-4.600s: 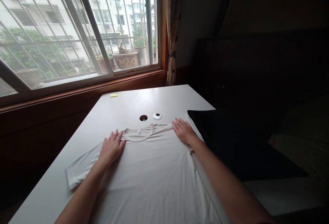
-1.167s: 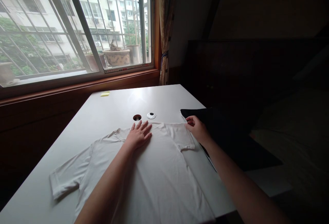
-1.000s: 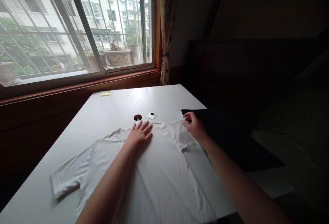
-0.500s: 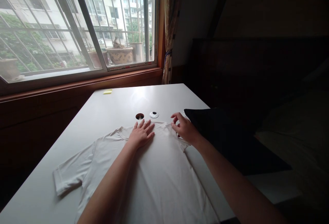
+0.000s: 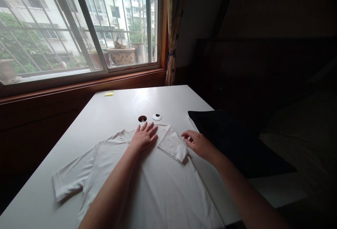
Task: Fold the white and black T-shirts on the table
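Left hand (image 5: 143, 138) lies flat, fingers spread, pinning the shirt (image 5: 158, 183); right hand (image 5: 200, 145), loosely open and holding nothing, should smooth the folded sleeve (image 5: 172, 146) flat

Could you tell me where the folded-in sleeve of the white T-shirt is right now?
In the head view, the folded sleeve lies on the shirt's right side, between the left hand and right hand.

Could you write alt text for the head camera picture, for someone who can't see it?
A left hand presses flat on a white T-shirt spread over a white table, while the right hand rests beside its folded-in sleeve.
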### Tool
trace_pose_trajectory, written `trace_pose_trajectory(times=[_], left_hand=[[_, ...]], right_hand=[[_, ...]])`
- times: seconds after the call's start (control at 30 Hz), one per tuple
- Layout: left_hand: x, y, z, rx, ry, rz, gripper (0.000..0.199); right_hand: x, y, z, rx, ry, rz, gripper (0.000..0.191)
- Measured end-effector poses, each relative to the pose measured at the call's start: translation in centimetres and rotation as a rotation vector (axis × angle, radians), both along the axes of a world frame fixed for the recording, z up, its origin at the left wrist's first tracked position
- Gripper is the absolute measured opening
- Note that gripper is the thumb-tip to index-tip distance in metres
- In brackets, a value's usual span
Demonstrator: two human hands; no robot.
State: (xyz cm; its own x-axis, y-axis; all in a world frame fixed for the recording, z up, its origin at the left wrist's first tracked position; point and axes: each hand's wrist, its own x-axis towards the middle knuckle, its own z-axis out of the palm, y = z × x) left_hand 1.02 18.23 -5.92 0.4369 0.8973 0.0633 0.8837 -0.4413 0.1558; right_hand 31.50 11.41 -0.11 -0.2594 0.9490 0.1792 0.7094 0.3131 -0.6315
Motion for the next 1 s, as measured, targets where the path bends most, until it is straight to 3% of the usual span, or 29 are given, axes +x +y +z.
trace_pose_trajectory(times=[0.2,0.3,0.43,0.6,0.8,1.0], left_hand=[[0.0,-0.4,0.5,0.144,-0.070,-0.040,0.052],[0.3,-1.3,1.2,0.248,-0.158,-0.110,0.040],[1.6,-3.1,2.0,0.187,-0.241,-0.240,0.032],[3.5,-4.5,2.0,0.054,-0.318,-0.058,0.039],[4.5,-4.5,1.8,-0.048,-0.342,0.031,0.057],[4.8,-4.0,1.9,-0.140,-0.427,0.075,0.035]], right_hand=[[2.0,-4.1,-3.7,-0.121,-0.074,-0.088,0.035],[1.3,-4.9,-5.1,-0.073,-0.102,-0.153,0.042],[0.3,-4.6,-5.8,0.023,-0.124,-0.179,0.041],[0.5,-4.6,-6.1,0.069,-0.025,-0.043,0.051],[0.8,-4.5,-7.6,0.131,0.066,-0.104,0.045],[0.9,-4.4,-8.2,0.145,0.089,-0.075,0.044]])
